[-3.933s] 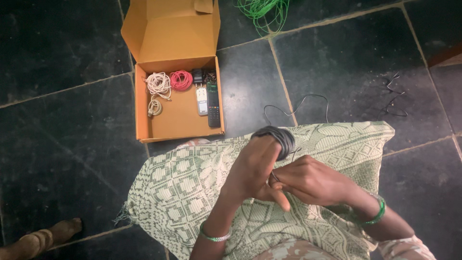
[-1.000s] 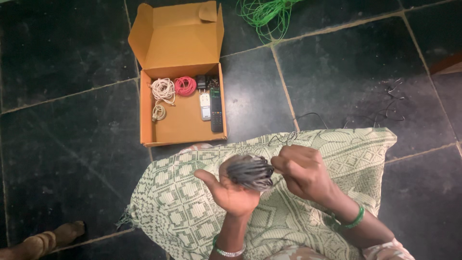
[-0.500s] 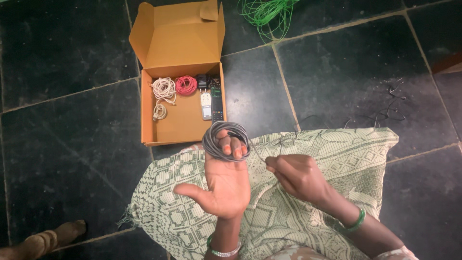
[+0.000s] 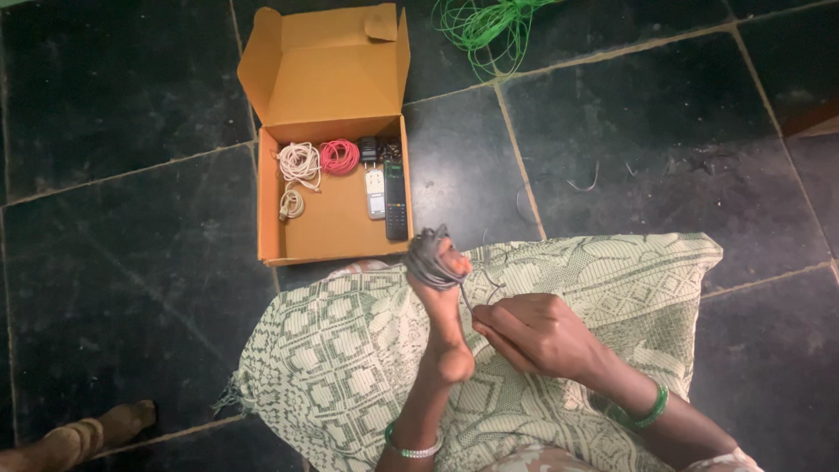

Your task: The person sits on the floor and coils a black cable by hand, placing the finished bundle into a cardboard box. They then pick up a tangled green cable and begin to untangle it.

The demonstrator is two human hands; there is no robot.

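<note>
We see the left hand (image 4: 443,301) raised edge-on over the lap, its fingers held together and pushed through a grey cable coil (image 4: 430,255) that wraps around the fingertips. The coil is a tight bundle of many thin, dull grey turns, bunched into a rounded wad rather than a flat ring, and it sits just in front of the near edge of the box. A loose grey strand (image 4: 476,288) leaves the bundle and runs down to the right hand (image 4: 535,333), which is closed, pinching that strand between thumb and fingers. Each wrist wears a bangle, pale on the left, green on the right.

Under both hands lies a green and cream patterned cloth (image 4: 350,350) spread across the lap. Beyond it, on the dark tiled floor (image 4: 655,114), stands an open orange cardboard box (image 4: 328,223) with its lid flipped back. Inside we make out a white cord bundle (image 4: 299,163), a red coil (image 4: 338,156), a small white charger (image 4: 375,191) and a black remote (image 4: 396,200). A tangle of green wire (image 4: 485,31) lies past the box at the top edge.
</note>
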